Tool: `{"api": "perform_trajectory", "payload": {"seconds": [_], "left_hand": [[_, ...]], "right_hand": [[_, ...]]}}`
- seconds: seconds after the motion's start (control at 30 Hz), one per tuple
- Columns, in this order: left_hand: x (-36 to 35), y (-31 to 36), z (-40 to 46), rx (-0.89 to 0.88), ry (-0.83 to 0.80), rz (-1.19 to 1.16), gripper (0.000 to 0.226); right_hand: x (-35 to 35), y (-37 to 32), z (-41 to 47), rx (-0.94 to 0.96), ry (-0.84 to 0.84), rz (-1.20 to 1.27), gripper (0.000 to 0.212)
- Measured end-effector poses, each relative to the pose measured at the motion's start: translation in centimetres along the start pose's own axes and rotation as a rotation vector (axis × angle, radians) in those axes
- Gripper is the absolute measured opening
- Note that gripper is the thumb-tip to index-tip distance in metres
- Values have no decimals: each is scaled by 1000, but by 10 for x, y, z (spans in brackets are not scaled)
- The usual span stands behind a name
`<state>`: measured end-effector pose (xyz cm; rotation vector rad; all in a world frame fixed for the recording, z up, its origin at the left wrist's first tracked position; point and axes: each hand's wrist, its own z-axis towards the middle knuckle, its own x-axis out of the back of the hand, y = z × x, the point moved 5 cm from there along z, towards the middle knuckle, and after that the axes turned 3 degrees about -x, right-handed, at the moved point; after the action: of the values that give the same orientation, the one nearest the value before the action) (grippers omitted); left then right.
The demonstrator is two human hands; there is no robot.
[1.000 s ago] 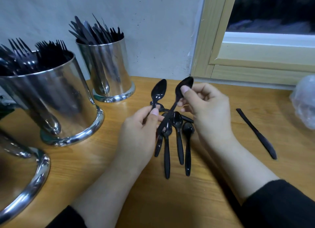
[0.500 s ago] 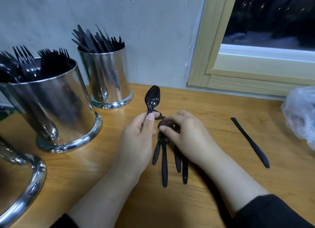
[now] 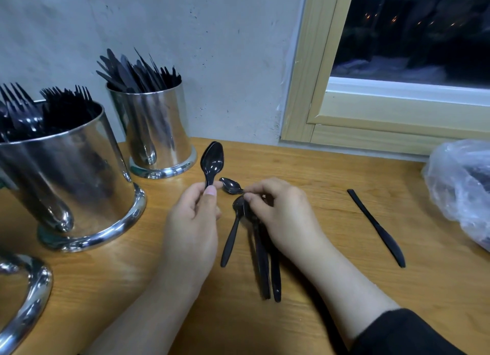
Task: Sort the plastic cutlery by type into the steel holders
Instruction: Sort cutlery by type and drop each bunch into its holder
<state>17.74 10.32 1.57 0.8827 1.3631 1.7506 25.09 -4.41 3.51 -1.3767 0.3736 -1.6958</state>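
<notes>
Black spoons (image 3: 261,248) lie bunched on table (image 3: 331,288), handles toward person. Left hand (image 3: 192,227) pinches one spoon (image 3: 211,163) upright, apparently collecting a set. Right hand (image 3: 281,216) pinches another spoon (image 3: 232,186) from the bunch. Knife (image 3: 376,227) lies apart, presumably for knife holder (image 3: 156,131).

Left hand (image 3: 192,222), right hand (image 3: 281,211) pinching

We are seeing the left hand (image 3: 195,222) holding 1 black spoon (image 3: 212,162) upright while the right hand (image 3: 281,214) is pinching another spoon (image 3: 231,186) above the spoons (image 3: 261,251) lying on the worktop (image 3: 331,261).
</notes>
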Motion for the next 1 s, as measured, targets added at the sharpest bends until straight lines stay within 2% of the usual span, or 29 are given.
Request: {"api": "perform_trajectory", "payload": {"seconds": [0.13, 0.27, 0.47, 0.67, 0.73, 0.83, 0.93, 1.0], "left_hand": [[-5, 8, -4, -22, -52, 49, 24], [-15, 14, -9, -1, -146, 24, 25], [-27, 16, -21, 104, -277, -87, 24], [-33, 14, -27, 101, -409, -137, 31], [-33, 12, -27, 150, -381, -183, 30], [-23, 14, -21, 166, -261, -196, 19], [-9, 11, -12, 138, -105, -170, 18], [-3, 9, -9, 100, -32, -113, 28]], "right_hand": [[13, -3, -3, -13, 169, 238, 11], [18, -9, -5, 24, 262, 316, 9], [23, -10, -7, 34, 378, 329, 12], [21, -12, -5, 56, 375, 245, 5], [21, -11, -4, 59, 369, 231, 5], [28, 0, 0, 8, 351, 147, 17], [26, 13, 8, -54, 130, -121, 26], [21, 19, 9, -69, 7, -234, 29]]}}
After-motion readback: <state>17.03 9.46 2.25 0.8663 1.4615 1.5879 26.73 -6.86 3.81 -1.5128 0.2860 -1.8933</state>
